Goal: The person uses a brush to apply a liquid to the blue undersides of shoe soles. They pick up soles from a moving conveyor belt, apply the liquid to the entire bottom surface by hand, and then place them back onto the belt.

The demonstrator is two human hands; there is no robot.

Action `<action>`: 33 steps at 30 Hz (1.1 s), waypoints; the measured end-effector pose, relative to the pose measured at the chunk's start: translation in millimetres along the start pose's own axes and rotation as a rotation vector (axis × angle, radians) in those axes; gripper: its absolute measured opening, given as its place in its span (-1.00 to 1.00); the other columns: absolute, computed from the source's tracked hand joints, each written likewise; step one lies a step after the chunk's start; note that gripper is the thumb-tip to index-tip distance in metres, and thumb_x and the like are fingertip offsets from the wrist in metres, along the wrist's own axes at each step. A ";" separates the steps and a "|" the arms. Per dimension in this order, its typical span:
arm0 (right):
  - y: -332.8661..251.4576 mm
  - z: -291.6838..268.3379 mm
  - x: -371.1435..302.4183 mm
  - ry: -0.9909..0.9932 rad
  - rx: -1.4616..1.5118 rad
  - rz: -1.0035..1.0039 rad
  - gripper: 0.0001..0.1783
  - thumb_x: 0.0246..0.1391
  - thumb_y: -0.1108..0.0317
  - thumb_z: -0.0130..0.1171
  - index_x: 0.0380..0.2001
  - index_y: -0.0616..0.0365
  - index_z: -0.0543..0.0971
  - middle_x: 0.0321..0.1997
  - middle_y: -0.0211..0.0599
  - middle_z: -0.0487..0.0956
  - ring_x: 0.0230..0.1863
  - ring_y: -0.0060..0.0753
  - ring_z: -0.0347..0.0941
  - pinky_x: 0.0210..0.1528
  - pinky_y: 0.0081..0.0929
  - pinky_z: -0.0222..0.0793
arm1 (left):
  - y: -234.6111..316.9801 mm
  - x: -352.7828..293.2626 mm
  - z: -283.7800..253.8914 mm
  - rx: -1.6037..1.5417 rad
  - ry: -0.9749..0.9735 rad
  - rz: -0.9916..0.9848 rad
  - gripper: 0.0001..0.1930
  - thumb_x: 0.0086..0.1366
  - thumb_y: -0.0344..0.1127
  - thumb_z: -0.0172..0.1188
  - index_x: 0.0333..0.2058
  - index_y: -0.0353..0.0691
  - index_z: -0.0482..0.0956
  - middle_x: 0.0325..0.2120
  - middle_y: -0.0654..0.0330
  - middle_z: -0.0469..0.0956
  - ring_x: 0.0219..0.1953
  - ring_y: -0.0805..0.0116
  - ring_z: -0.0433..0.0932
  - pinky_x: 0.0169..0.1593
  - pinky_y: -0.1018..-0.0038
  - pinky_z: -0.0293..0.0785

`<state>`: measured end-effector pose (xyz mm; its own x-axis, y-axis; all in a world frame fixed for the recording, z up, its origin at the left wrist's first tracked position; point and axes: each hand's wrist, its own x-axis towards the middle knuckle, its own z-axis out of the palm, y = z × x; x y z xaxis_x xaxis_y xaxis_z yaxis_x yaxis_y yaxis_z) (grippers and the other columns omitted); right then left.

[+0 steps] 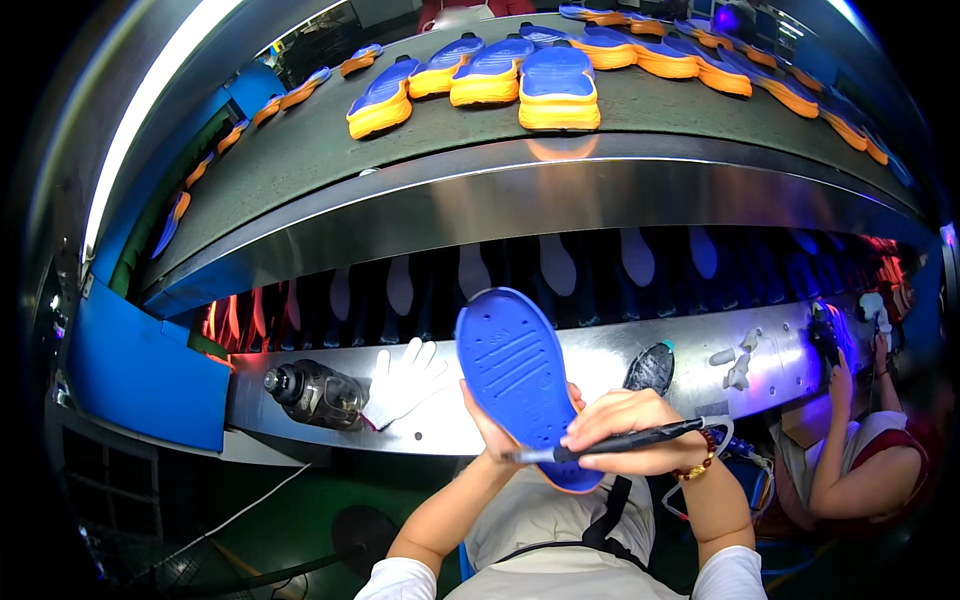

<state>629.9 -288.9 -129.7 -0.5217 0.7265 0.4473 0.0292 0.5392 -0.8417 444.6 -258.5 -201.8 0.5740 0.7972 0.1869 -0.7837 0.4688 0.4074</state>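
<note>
A blue shoe sole (512, 375) with an orange edge is held up in front of my body, its blue face with grooves and small holes turned toward me. My left hand (484, 424) grips it from behind, thumb side along its left edge and fingertips at its right edge. My right hand (632, 425) is closed round a slim black pen-shaped tool (640, 439) with a pale cord at its rear end. The tool lies across the lower part of the sole, its tip pointing left; whether the tip touches the sole I cannot tell.
Ahead runs a metal ledge (590, 352) bearing a dark bottle (318, 394), a white glove (403, 381) and a dark shoe-shaped piece (650, 368). Beyond it, a green conveyor belt (450, 123) carries several blue-and-orange soles (558, 85). Another person's arm (838, 430) is at right.
</note>
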 end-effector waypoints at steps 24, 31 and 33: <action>12.7 2.5 -38.6 0.413 0.499 0.341 -0.80 -0.14 0.61 0.18 -0.34 0.35 0.54 -0.23 -0.08 0.57 -0.18 -0.34 0.50 -0.06 -0.48 0.38 | 29.4 31.1 57.8 -0.024 0.259 0.236 0.01 0.04 0.53 -0.58 0.11 -0.30 0.19 -0.07 -0.08 0.37 -0.01 0.05 0.37 0.04 0.20 0.32; -13.1 5.1 -29.6 0.187 0.105 0.180 -0.76 -0.18 0.56 0.26 -0.32 0.27 0.58 -0.29 -0.12 0.60 -0.32 -0.41 0.56 -0.26 -0.59 0.48 | 7.9 4.6 7.7 0.225 0.180 0.021 -0.15 0.12 0.32 -0.17 0.16 -0.30 0.09 -0.08 -0.27 0.32 -0.16 -0.06 0.50 -0.15 0.21 0.50; -18.2 -9.4 -26.8 0.028 0.129 0.123 -0.77 -0.20 0.53 0.28 -0.35 0.27 0.59 -0.28 -0.10 0.59 -0.27 -0.34 0.57 -0.21 -0.54 0.47 | 20.0 2.7 5.9 0.290 0.035 -0.103 -0.20 0.11 0.19 -0.04 0.14 -0.35 0.12 -0.04 -0.18 0.34 -0.09 0.06 0.47 -0.05 0.26 0.43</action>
<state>651.4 -314.2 -123.6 -0.4965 0.7965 0.3451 -0.0193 0.3874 -0.9217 431.9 -249.2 -187.9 0.6346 0.7660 0.1026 -0.6186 0.4238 0.6616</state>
